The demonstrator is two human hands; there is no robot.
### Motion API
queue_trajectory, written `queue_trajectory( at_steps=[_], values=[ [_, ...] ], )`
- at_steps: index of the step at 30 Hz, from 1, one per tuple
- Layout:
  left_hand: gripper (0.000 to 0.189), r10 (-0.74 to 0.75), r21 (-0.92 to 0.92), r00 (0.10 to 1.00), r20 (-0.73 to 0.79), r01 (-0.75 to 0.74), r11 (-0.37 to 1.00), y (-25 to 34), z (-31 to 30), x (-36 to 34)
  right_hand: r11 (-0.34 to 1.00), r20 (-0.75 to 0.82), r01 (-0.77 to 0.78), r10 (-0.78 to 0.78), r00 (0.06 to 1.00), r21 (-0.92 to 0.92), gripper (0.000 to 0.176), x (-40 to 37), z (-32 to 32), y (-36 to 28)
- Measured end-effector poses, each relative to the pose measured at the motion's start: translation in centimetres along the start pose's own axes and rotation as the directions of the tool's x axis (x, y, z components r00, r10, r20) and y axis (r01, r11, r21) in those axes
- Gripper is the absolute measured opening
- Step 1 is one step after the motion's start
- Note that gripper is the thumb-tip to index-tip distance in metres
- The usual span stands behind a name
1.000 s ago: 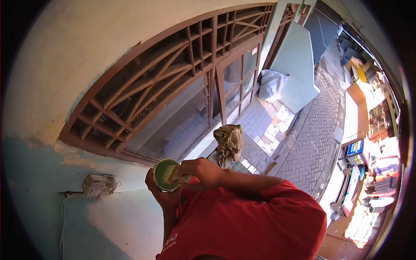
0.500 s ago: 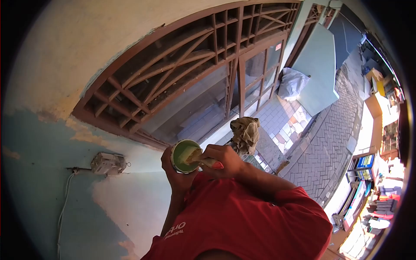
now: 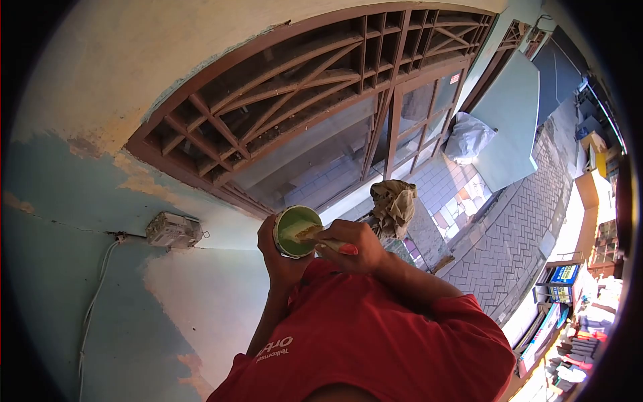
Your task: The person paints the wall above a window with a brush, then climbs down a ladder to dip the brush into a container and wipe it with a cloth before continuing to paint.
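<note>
My left hand (image 3: 273, 251) is wrapped round a small round tub (image 3: 282, 224) with green inside, tilted so its open mouth faces me. In my right hand (image 3: 355, 242) is a paint brush (image 3: 343, 247) with a red-tipped handle. Its pale bristles lie inside the tub, against light green paint. Just beyond my right hand is a crumpled brown paper or cloth bundle (image 3: 394, 206); what it rests on is mostly hidden.
A brown wooden window frame (image 3: 395, 87) crosses the wall ahead. An electric meter box (image 3: 173, 230) with a cable is mounted on the peeling wall (image 3: 127, 288) at left. At right are a white sack (image 3: 469, 137), a pale green panel (image 3: 512, 120) and paving (image 3: 499, 228).
The view has shifted, so the window and doorway sit further right. Both hands still hold the tub and brush, slightly further right in view, and the tub's mouth shows a little larger.
</note>
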State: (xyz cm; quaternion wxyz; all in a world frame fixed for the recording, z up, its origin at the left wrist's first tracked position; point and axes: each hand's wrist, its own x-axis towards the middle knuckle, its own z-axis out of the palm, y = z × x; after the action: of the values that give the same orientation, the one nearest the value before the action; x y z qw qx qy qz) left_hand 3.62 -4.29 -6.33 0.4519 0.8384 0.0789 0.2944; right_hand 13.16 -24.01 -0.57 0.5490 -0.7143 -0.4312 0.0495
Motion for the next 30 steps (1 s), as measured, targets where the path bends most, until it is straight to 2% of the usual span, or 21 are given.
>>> queue_trajectory(
  at_steps=[3, 6, 8, 10, 12, 14, 16, 17, 19, 23, 26, 30],
  values=[
    [0.110, 0.048, 0.073, 0.999, 0.019, -0.049, 0.996, 0.2, -0.1, -0.2, 1.000, 0.020, 0.009, -0.008, 1.000, -0.024, 0.027, 0.7, -0.4, -0.1],
    [0.109, 0.025, 0.100, 0.999, 0.042, -0.029, 0.995, 0.4, -0.3, -0.6, 0.999, 0.043, -0.035, 0.036, 0.998, -0.019, 0.028, 0.5, -0.8, 0.0],
    [0.108, 0.015, 0.080, 0.999, 0.043, -0.018, 0.997, 0.3, -0.2, -0.9, 0.993, 0.079, -0.041, 0.050, 0.996, -0.111, 0.029, 0.6, -1.2, -0.4],
    [0.108, 0.007, 0.055, 0.999, 0.048, -0.010, 0.998, 0.4, 0.0, -1.3, 0.993, 0.092, -0.055, 0.065, 0.994, -0.100, 0.024, 0.6, -1.1, -0.1],
    [0.108, -0.022, 0.055, 0.998, 0.055, 0.019, 0.998, 0.3, -0.1, -1.6, 0.991, 0.102, 0.085, -0.095, 0.990, 0.101, 0.020, 0.7, -0.4, 0.8],
    [0.107, -0.032, 0.044, 0.998, 0.053, 0.029, 0.999, 0.3, -0.2, -1.7, 0.992, 0.167, 0.073, -0.090, 0.982, 0.107, 0.018, 0.7, -0.4, 0.4],
    [0.105, -0.042, 0.032, 0.998, 0.049, 0.041, 0.999, 0.3, -0.3, -1.9, 0.976, 0.198, -0.030, -0.014, 0.980, 0.214, 0.021, 0.7, -0.3, 0.1],
    [0.104, -0.041, 0.003, 0.998, 0.040, 0.041, 0.999, 0.3, -0.4, -1.8, 0.978, 0.197, -0.030, -0.012, 0.980, 0.208, 0.021, 0.8, -0.3, 0.3],
    [0.104, -0.037, -0.047, 0.998, 0.042, 0.039, 0.998, 0.3, -0.2, -1.5, 0.979, 0.118, 0.070, -0.094, 0.989, 0.194, 0.030, 1.0, -0.8, 0.9],
    [0.103, -0.023, -0.118, 0.999, 0.025, 0.025, 0.993, 0.2, -0.3, -1.0, 0.989, 0.110, -0.018, 0.002, 0.994, 0.147, 0.034, 0.9, -1.3, 0.4],
    [0.104, -0.012, -0.078, 1.000, 0.027, 0.014, 0.997, 0.6, -0.6, -0.5, 0.953, 0.067, -0.253, 0.245, 0.967, 0.167, 0.029, 0.8, -1.2, 0.0],
    [0.107, -0.016, -0.102, 1.000, 0.012, 0.017, 0.995, 1.1, -0.6, 0.0, 0.974, 0.026, -0.207, 0.205, 0.978, 0.097, 0.027, 0.9, -1.1, 0.4]
  ],
)
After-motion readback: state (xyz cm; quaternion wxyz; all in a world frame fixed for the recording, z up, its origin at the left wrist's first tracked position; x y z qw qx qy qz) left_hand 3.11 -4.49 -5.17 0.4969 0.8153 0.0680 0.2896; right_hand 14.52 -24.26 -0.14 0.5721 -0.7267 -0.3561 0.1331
